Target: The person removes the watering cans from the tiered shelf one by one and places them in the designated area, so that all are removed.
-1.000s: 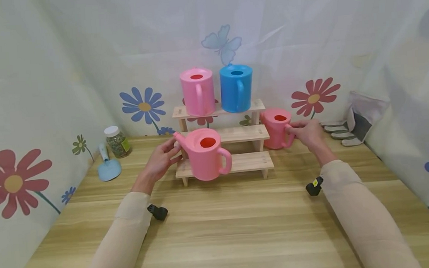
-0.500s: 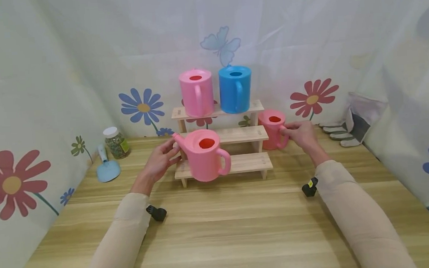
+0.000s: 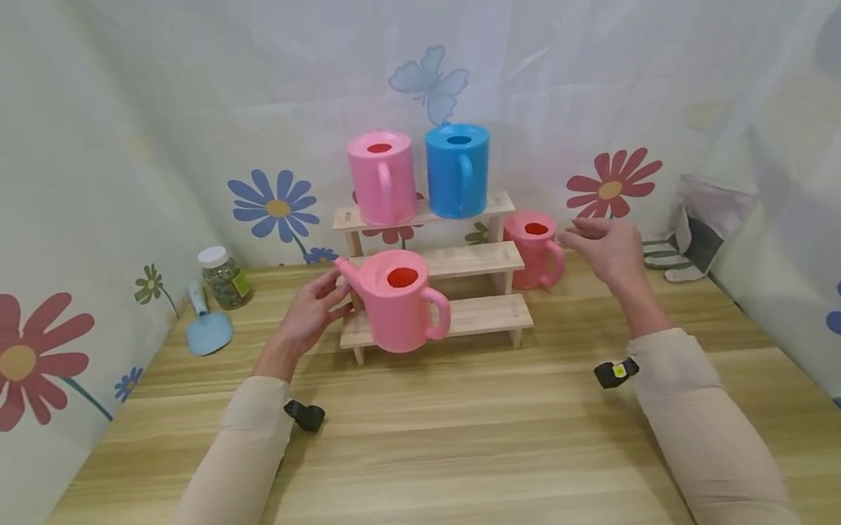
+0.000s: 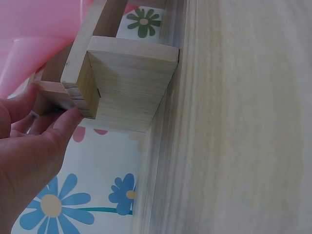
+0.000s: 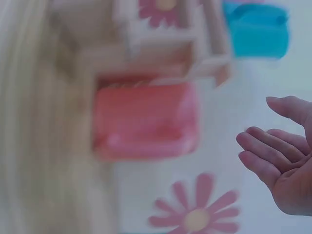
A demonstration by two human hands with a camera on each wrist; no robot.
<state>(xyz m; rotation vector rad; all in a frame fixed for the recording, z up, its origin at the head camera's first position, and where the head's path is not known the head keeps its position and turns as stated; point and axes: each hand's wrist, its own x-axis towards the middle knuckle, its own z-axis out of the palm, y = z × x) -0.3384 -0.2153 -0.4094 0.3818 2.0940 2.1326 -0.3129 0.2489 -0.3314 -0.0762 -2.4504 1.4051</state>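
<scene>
My left hand [image 3: 314, 309] is at the left end of the three-tier wooden plant stand [image 3: 497, 316]; in the left wrist view its thumb and fingers pinch the end of a step. A coral-pink watering can [image 3: 398, 313] stands on the lowest step, spout toward that hand, handle to the right. Another coral-pink watering can [image 3: 530, 259] is on the table at the stand's right side, with its handle facing right. Just right of that handle, my right hand [image 3: 606, 249] is raised and holds nothing; in the right wrist view its fingers and thumb are apart.
On the top step are a pink watering can [image 3: 400, 186] and a blue watering can [image 3: 447, 183]. To the left, a light blue hand shovel [image 3: 209, 334] lies beside a white-lidded jar [image 3: 226, 280]. Grey-and-white gloves [image 3: 700, 235] lie at the back right. A flowered curtain surrounds the table.
My right hand moved left with the right-hand watering can, bringing it closer to the stand, then let go of the handle and drew back right. My left hand stays at the stand.
</scene>
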